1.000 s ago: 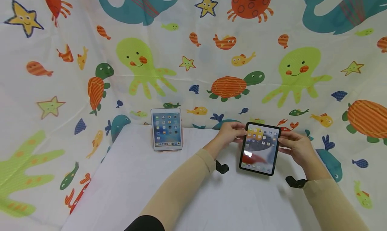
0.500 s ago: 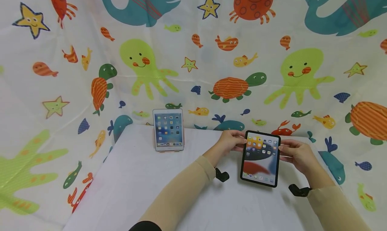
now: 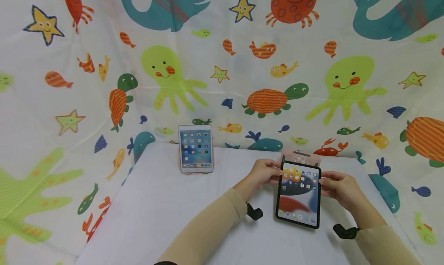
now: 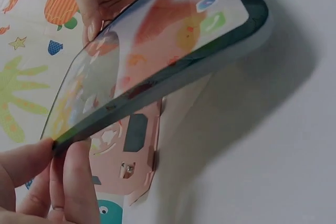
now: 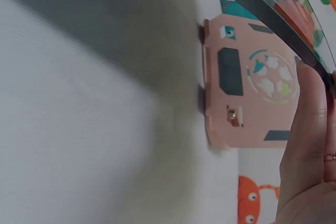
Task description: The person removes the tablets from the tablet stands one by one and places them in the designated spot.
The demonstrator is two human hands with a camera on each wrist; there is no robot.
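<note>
Both hands hold a black-edged tablet, its lit screen full of app icons, in the right half of the head view. The left hand pinches its left edge near the top. At the opposite edge the right hand grips it between thumb and fingers. Behind the tablet stands a pink tablet stand with a round cut-out pattern, and in the right wrist view a gap shows between the two. In the left wrist view the tablet's lower end is raised above the table, casting a shadow.
A second tablet, white-framed and lit, leans upright on a stand at the back left of the white table. Right behind the table's rear edge hangs a curtain printed with sea animals.
Both hands have drawn the black-edged tablet down the view, toward the person. The pink stand behind it has come into sight. The head view has shifted slightly left.
</note>
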